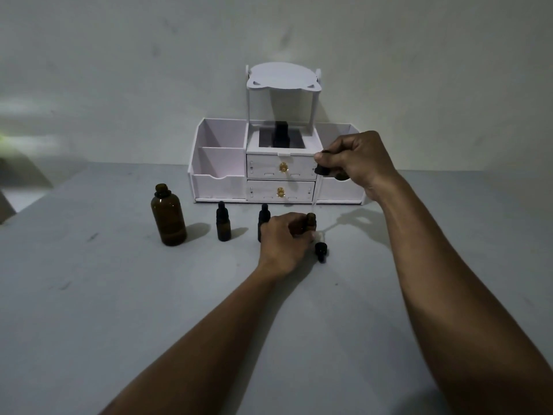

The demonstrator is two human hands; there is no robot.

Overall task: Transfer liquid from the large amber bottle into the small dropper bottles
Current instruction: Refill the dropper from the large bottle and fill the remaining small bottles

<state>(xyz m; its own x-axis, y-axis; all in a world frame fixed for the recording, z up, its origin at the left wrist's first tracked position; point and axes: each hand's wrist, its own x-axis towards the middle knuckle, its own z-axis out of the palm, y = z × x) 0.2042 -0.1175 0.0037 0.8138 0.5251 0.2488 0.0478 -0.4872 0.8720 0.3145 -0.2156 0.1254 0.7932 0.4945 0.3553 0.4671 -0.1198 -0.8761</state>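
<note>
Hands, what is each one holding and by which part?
The right hand pinches a dropper by its black top, glass tube hanging down. The left hand grips an open small bottle round its body.

I read the large amber bottle as smooth brown glass with a soft gloss down its side. The small dropper bottle is darker glass under a matt black cap, rubber or plastic; I can't tell in this dim light. The uncapped bottle shows the same amber glass. The pipette is clear glass. The organiser looks like matt white board, its drawer knobs shiny gold metal. The worktop is matt grey, lightly scuffed.
</note>
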